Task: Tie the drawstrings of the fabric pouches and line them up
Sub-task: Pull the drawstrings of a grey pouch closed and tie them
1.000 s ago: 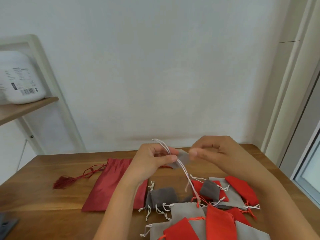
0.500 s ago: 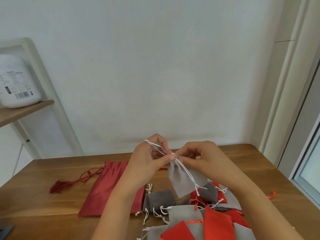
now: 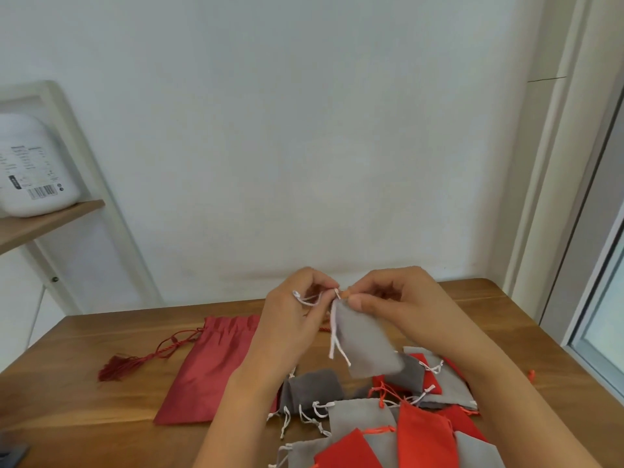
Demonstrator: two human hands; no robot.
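The tying step looks to be in hand. The left hand (image 3: 290,319) pinches a loop of white drawstring (image 3: 305,298), and the right hand (image 3: 395,298) pinches the gathered mouth of a light grey pouch (image 3: 368,346). The pouch hangs in the air above the middle of the desk (image 3: 101,400), over the loose pile of pouches (image 3: 422,430) by its near edge. Two cord ends dangle free. The next move probably calls for crossing the cords and pulling them snug; the fingertips hide whether a knot is already there.

A home room: wooden table (image 3: 101,393), white shelf (image 3: 44,224), plain wall (image 3: 304,130).
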